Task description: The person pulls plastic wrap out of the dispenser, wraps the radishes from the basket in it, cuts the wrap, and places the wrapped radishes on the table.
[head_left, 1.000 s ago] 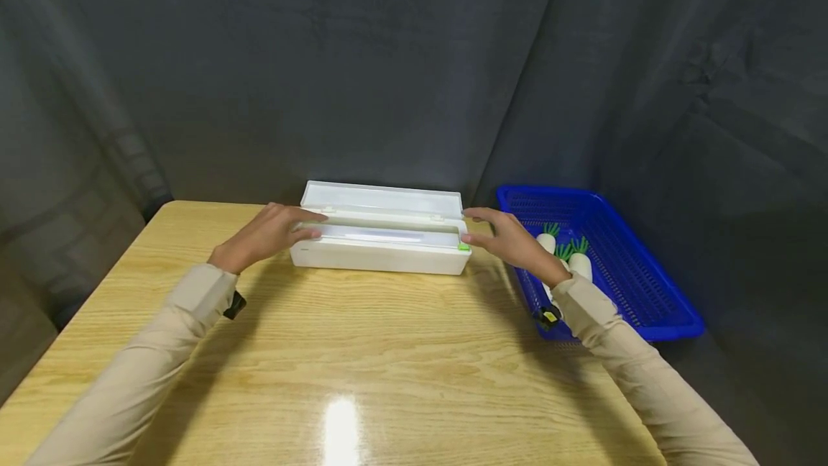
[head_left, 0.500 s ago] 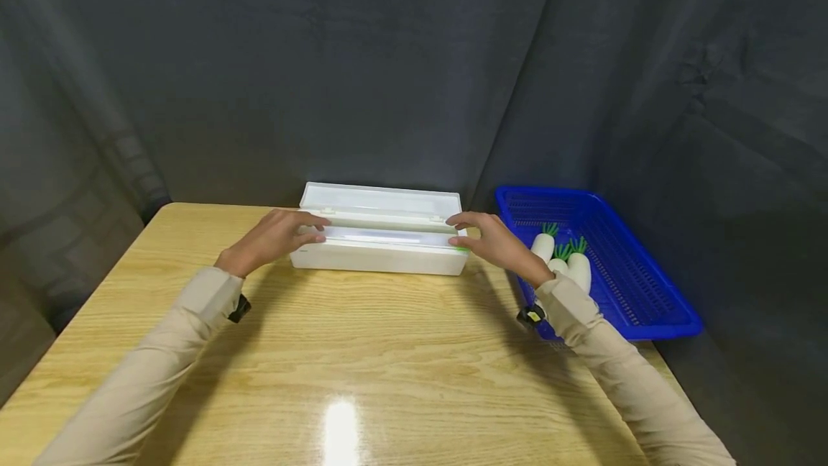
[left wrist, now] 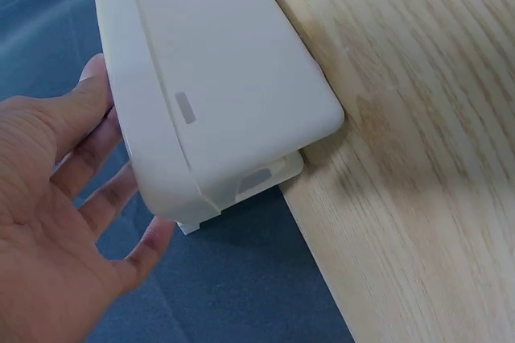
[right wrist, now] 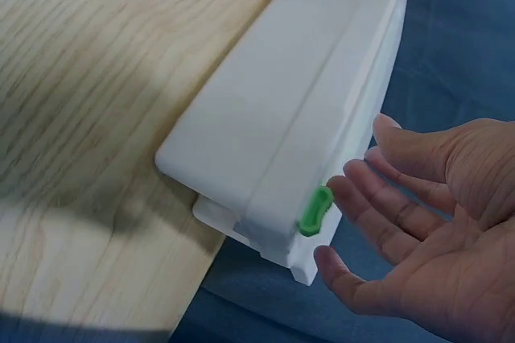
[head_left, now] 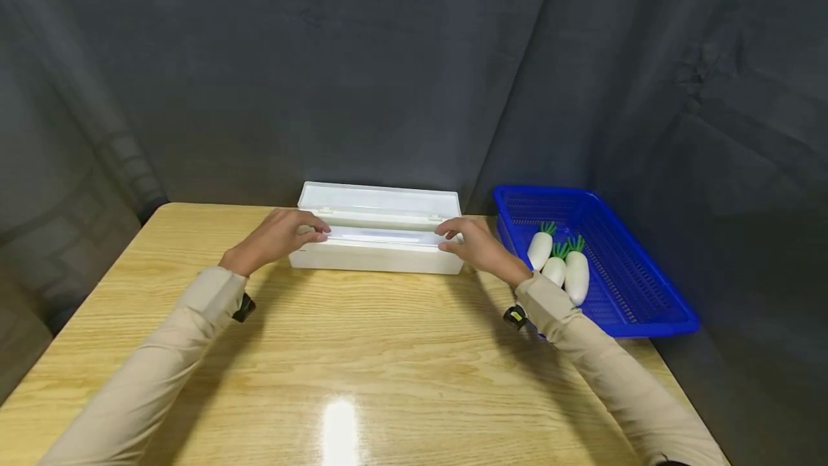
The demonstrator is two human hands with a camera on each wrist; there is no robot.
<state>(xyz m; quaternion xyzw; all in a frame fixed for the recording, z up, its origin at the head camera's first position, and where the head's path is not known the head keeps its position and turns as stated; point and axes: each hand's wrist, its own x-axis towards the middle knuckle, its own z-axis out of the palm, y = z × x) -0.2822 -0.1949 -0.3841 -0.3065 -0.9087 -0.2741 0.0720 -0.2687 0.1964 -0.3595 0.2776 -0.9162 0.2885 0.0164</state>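
Observation:
A long white box that looks like a cling film dispenser stands at the back of the table, its lid tipped back. Inside the opening shows a pale, glossy strip of film. My left hand is over the left end, thumb and bent fingers right at the front rim. Over the right end is my right hand, fingers loosely curved with a gap between thumb and index finger. A green slide cutter sits on the box's right end by its fingertips; the hand hides it in the head view.
A blue plastic basket stands right of the box, holding several white radishes with green tops. The wooden table reaches back to a dark grey curtain.
My right hand has moved left from the box's right end, inward over the opening. The left hand has shifted slightly right. More of the radishes shows now.

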